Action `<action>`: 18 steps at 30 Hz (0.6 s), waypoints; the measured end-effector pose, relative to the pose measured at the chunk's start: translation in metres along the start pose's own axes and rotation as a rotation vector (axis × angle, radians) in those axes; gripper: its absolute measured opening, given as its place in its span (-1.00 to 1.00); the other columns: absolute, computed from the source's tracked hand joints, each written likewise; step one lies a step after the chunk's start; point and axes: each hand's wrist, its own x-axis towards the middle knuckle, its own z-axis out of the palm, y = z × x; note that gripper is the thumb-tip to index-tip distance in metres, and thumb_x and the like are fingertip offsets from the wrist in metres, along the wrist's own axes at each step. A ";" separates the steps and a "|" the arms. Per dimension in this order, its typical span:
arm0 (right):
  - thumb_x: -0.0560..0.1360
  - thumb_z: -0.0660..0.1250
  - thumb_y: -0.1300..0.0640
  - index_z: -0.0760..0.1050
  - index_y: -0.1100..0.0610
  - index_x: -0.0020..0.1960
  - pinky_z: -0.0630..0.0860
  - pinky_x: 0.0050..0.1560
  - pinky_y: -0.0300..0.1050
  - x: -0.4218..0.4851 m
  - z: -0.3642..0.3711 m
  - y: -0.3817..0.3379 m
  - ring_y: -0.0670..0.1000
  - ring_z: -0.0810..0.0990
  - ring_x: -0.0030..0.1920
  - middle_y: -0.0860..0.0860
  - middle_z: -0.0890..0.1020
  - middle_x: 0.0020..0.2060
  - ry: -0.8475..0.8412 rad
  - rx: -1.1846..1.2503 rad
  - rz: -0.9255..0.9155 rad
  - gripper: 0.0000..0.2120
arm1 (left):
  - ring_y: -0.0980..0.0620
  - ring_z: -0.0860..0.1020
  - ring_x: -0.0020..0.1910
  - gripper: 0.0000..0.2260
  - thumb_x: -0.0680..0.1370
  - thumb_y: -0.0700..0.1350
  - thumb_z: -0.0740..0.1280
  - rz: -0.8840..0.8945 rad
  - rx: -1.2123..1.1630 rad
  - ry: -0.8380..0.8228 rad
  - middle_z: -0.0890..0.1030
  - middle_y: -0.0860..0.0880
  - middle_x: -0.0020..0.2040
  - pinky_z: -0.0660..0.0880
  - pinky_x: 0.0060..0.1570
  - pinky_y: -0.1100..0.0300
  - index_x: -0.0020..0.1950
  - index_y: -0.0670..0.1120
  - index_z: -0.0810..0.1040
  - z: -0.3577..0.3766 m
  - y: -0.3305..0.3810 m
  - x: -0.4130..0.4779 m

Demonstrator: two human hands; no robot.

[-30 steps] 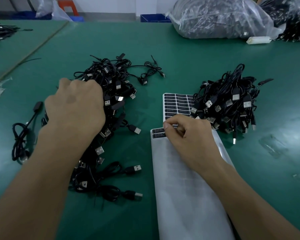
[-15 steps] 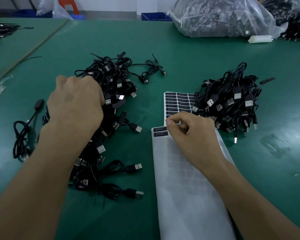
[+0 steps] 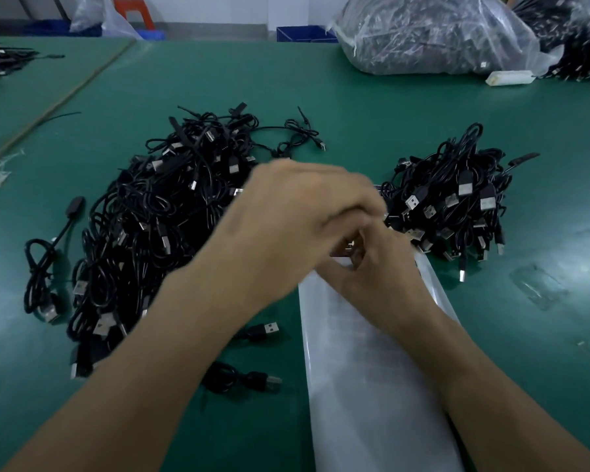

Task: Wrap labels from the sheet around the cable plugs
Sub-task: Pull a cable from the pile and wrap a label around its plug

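A long white label sheet (image 3: pixel 365 369) lies on the green table, and both hands cover its far end with the black labels. My right hand (image 3: pixel 382 274) rests on the sheet with thumb and forefinger pinched together, apparently on a label. My left hand (image 3: pixel 286 216) is blurred; it reaches over from the left with fingers curled down above the right hand. A small dark plug (image 3: pixel 344 248) shows between the two hands. A big pile of black USB cables (image 3: pixel 171 206) lies to the left of the sheet. A smaller pile (image 3: pixel 457 199) lies to its right.
Two loose cables (image 3: pixel 249 379) lie near the sheet's left edge, and one more (image 3: pixel 45 264) sits at the far left. A clear plastic bag of cables (image 3: pixel 433 32) and a small white object (image 3: pixel 510 77) stand at the back right. A blue bin (image 3: pixel 304 34) is behind the table.
My left hand has left the big cable pile and swung right to meet the right hand over the sheet. The right hand has stayed at the label rows.
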 end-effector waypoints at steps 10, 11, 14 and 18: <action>0.49 0.43 0.21 0.46 -0.34 -0.25 0.34 -0.34 -0.44 -0.003 -0.001 0.006 -0.20 0.45 -0.42 -0.29 0.48 -0.46 0.117 0.128 0.008 -0.57 | 0.10 0.68 -0.37 -0.94 0.57 -0.12 0.42 -0.139 -0.518 0.157 0.69 0.03 -0.33 0.59 -0.37 0.26 -0.02 -0.08 0.67 0.000 0.006 -0.002; 0.49 0.46 0.28 0.54 -0.29 -0.16 0.43 -0.27 -0.39 -0.004 -0.003 0.007 -0.21 0.53 -0.35 -0.29 0.56 -0.37 0.151 0.130 -0.006 -0.58 | 0.09 0.63 -0.47 -0.87 0.60 -0.07 0.38 -0.189 -0.539 0.194 0.66 0.00 -0.40 0.54 -0.46 0.27 -0.08 -0.09 0.66 -0.001 0.007 -0.002; 0.52 0.45 0.29 0.67 0.17 0.09 0.57 -0.07 -0.25 -0.004 -0.007 0.002 -0.11 0.64 -0.15 0.05 0.70 -0.13 0.263 0.185 -0.014 -0.84 | 0.12 0.49 -0.64 -0.62 0.65 0.02 0.31 -0.503 -0.428 0.254 0.58 -0.02 -0.51 0.39 -0.60 0.33 -0.29 -0.14 0.60 -0.003 -0.002 -0.001; 0.45 0.50 0.34 0.66 0.25 0.14 0.45 0.03 -0.42 -0.002 -0.007 -0.001 -0.14 0.58 -0.11 0.11 0.67 -0.11 0.346 -0.025 -0.216 -0.74 | -0.04 0.67 -0.44 -0.45 0.63 0.26 0.19 -0.985 -0.556 -0.102 0.68 -0.10 -0.38 0.56 -0.48 0.21 -0.16 -0.19 0.65 -0.003 -0.015 0.000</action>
